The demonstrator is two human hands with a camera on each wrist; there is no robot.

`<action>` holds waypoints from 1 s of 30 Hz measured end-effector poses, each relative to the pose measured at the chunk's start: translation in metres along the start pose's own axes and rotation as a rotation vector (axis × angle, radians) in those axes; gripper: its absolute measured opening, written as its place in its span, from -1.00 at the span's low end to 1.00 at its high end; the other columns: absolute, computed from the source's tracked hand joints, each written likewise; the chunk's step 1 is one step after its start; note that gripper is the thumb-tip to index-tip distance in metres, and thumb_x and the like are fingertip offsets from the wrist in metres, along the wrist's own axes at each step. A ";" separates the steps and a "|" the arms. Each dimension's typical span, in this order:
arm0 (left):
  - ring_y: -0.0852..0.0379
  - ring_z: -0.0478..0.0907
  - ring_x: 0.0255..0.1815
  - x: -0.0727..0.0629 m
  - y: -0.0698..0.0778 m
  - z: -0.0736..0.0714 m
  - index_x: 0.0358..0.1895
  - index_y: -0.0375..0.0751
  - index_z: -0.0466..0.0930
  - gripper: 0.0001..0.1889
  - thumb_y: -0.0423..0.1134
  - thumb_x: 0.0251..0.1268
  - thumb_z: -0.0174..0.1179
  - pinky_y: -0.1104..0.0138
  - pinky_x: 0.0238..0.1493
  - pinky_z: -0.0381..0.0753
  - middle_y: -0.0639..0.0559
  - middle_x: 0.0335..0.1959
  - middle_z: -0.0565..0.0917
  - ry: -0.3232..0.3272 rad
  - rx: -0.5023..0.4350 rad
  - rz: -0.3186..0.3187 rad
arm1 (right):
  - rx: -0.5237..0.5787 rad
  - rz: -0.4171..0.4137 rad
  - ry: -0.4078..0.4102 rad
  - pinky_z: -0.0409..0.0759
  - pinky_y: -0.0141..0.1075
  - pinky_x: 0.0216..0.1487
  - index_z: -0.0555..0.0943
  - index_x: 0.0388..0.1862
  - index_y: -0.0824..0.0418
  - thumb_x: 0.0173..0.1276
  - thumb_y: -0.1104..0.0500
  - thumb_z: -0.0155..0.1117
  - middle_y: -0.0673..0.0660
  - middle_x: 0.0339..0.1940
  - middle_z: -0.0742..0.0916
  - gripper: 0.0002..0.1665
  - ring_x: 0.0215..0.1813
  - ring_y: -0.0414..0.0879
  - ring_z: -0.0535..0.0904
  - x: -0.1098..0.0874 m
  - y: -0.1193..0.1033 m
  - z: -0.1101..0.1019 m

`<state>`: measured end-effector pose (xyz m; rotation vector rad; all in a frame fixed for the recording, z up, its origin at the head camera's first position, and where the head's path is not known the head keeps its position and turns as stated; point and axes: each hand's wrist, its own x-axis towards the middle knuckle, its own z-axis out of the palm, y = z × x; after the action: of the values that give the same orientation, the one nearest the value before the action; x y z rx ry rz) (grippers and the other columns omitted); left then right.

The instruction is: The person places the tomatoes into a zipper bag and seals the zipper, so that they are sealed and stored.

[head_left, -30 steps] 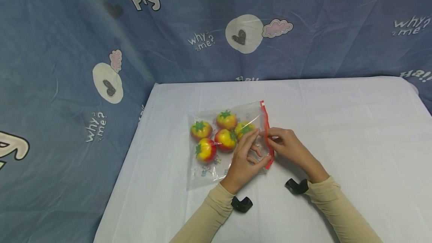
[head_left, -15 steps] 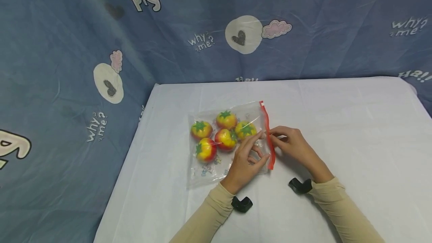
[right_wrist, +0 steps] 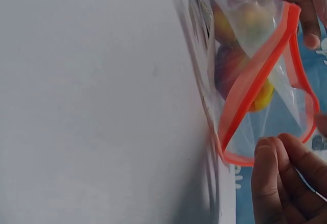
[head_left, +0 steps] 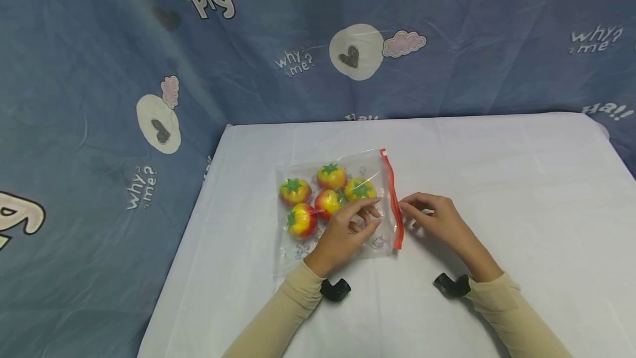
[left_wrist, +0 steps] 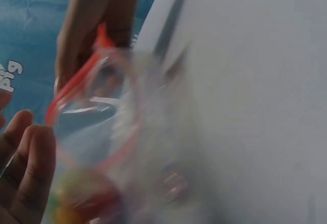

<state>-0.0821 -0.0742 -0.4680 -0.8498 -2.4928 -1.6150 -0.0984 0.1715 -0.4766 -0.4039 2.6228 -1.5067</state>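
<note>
A clear zip bag (head_left: 293,258) lies on the table with several yellow-red toy fruits (head_left: 295,191) with green leafy caps inside. Its red zip edge (head_left: 391,192) faces right, and in the right wrist view the red-rimmed mouth (right_wrist: 260,81) gapes apart. Over the bag hovers my left hand (head_left: 343,236), fingers loosely bent and gripping nothing, partly covering the fruits. My right hand (head_left: 439,220) is just right of the zip edge, its thumb and fingertips close together beside the strip. In the right wrist view those fingertips (right_wrist: 271,147) overlap the lower rim.
A white cloth covers the table (head_left: 497,170). Behind it and to the left hangs a blue printed curtain (head_left: 278,10). Each wrist wears a black camera mount (head_left: 335,290) that sticks out close over the cloth.
My left hand has shifted left and down, off the zip edge. My right hand has drawn slightly right, away from the strip. The bag and fruits stay in place.
</note>
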 end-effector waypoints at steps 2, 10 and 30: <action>0.21 0.60 -0.23 0.006 0.000 -0.008 0.25 -0.19 0.62 -0.61 -0.35 0.38 0.34 0.47 -0.31 0.72 -0.02 -0.17 0.72 -0.022 0.018 0.014 | 0.014 0.040 -0.013 0.71 -0.34 -0.40 0.75 -0.09 0.18 0.46 0.06 0.37 0.15 -0.34 0.82 -0.78 -0.42 -0.08 0.72 -0.004 -0.001 0.000; 0.24 0.59 -0.32 0.041 0.002 -0.039 0.16 -0.20 0.68 -0.68 -0.31 0.37 0.36 0.42 -0.25 0.72 0.01 -0.26 0.73 -0.158 0.141 -0.009 | -0.027 0.205 -0.074 0.50 -0.37 -0.51 0.64 -0.39 0.14 0.31 -0.19 0.47 0.04 -0.60 0.65 -0.57 -0.58 -0.14 0.53 -0.018 -0.004 0.001; 0.10 0.64 -0.08 0.138 -0.017 -0.066 0.21 -0.20 0.67 -0.67 -0.20 0.47 0.26 0.32 -0.01 0.69 0.00 -0.13 0.74 -0.331 0.304 -0.128 | 0.022 0.187 -0.214 0.57 -0.40 -0.53 0.70 -0.40 0.21 0.28 -0.04 0.52 0.04 -0.58 0.70 -0.67 -0.55 -0.21 0.55 -0.030 -0.001 0.010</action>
<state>-0.2227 -0.0785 -0.4067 -0.9999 -2.9702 -1.1528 -0.0669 0.1709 -0.4822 -0.2910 2.4026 -1.3523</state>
